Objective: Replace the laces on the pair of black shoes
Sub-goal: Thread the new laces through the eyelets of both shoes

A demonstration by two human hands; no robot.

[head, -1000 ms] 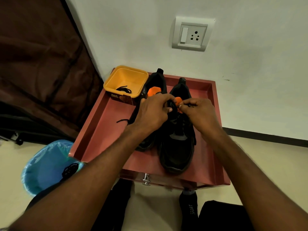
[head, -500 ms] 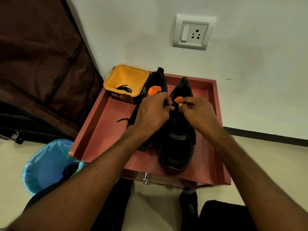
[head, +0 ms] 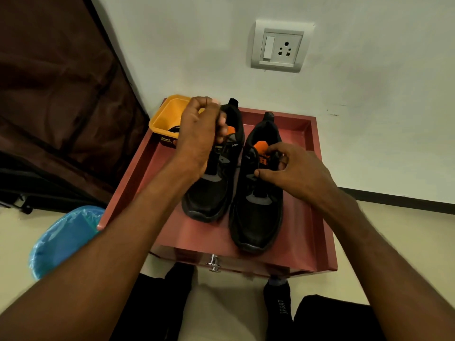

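Note:
Two black shoes with orange insides stand side by side on a red tray-topped stand point(head: 317, 217), toes towards me. My right hand point(head: 293, 171) rests on the right shoe point(head: 258, 210), its fingers curled round the tongue and lacing area. My left hand point(head: 199, 134) is raised above the left shoe point(head: 209, 193), fingers curled and pinching a thin black lace that runs down towards the right shoe's eyelets. The lace itself is hard to make out against the black shoes.
A yellow tub point(head: 165, 119) holding a black lace sits at the tray's back left corner, partly behind my left hand. A blue-lined bin point(head: 64, 237) stands on the floor to the left. A wall socket point(head: 280, 46) is above; a drawer knob point(head: 214, 263) is below the tray.
My left hand has lifted up and to the left, away from the right shoe, drawing the lace out. My right hand stayed on the right shoe and slid slightly down it.

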